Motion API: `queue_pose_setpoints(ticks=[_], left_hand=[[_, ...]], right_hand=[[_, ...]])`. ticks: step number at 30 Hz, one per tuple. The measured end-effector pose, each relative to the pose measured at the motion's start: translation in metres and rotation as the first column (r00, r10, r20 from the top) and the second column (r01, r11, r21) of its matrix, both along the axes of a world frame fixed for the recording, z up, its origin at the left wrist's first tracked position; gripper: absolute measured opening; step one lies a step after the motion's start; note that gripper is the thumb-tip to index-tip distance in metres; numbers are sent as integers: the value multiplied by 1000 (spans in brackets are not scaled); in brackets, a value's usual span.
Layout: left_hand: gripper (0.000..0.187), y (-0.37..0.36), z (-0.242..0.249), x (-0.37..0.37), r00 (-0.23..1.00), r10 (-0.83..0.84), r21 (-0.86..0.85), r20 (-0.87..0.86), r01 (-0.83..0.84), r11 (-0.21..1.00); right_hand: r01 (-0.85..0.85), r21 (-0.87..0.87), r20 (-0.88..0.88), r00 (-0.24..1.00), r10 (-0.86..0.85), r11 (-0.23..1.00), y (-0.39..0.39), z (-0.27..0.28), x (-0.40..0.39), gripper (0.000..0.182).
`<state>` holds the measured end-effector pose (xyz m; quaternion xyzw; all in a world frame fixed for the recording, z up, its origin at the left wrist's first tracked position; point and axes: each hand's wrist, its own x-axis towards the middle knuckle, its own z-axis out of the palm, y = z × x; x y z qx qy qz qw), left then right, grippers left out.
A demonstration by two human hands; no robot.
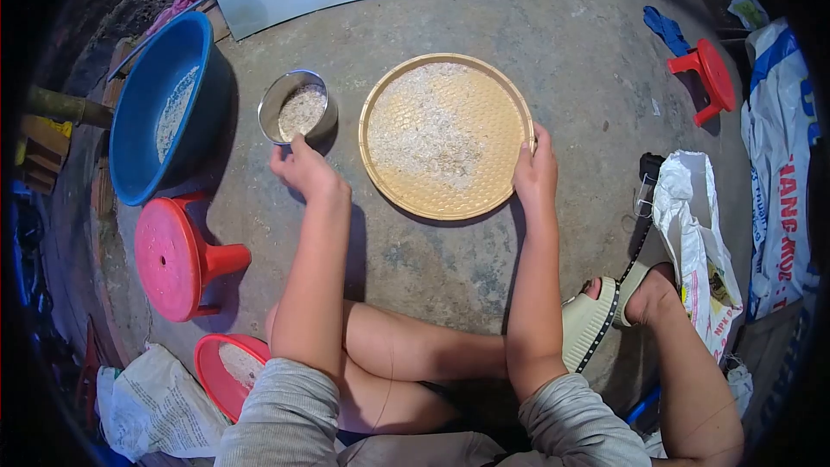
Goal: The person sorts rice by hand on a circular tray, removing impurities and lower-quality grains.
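Note:
My left hand [304, 169] is closed on the near rim of a metal pot [326, 125], thumb on the inside edge and fingers outside. Pale grain [303, 106] lies in the pot, which tilts slightly toward me. On the other side, my right hand [536, 171] grips the right rim of a round woven winnowing tray [488, 186]. A loose layer of pale grain or husk [432, 125] covers much of the tray's left and middle. Pot and tray are apart, with a strip of concrete floor between them.
At left are a large blue basin [130, 143] holding pale grain, a pink-red stool [164, 259] and a red basin [206, 363]. Sacks [778, 164] and a red stool [713, 78] stand at right. A person's sandalled foot [596, 316] is near my right arm.

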<state>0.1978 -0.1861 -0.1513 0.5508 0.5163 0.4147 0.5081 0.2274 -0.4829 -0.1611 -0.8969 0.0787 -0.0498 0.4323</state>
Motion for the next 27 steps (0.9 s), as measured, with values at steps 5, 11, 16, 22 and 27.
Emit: queue_pose_setpoints(ticks=[5, 11, 16, 22, 27], left_hand=[[49, -51, -27, -17, 818, -574, -357, 34, 546, 758], [45, -97, 6, -9, 662, -749, -248, 26, 731, 636], [26, -44, 15, 5, 581, -763, -119, 283, 811, 573], [28, -80, 2, -4, 736, -644, 37, 209, 652, 757], [29, -101, 4, 3, 616, -719, -150, 322, 783, 603]], right_hand=[[60, -3, 132, 989, -60, 998, -23, 5, 6, 35], [71, 228, 167, 980, -111, 971, -58, -17, 12, 34], [107, 317, 81, 987, -139, 942, -18, 5, 2, 37], [80, 178, 72, 993, -94, 981, -39, 4, 3, 38], [220, 407, -5, 971, -239, 886, -75, 21, -2, 36]])
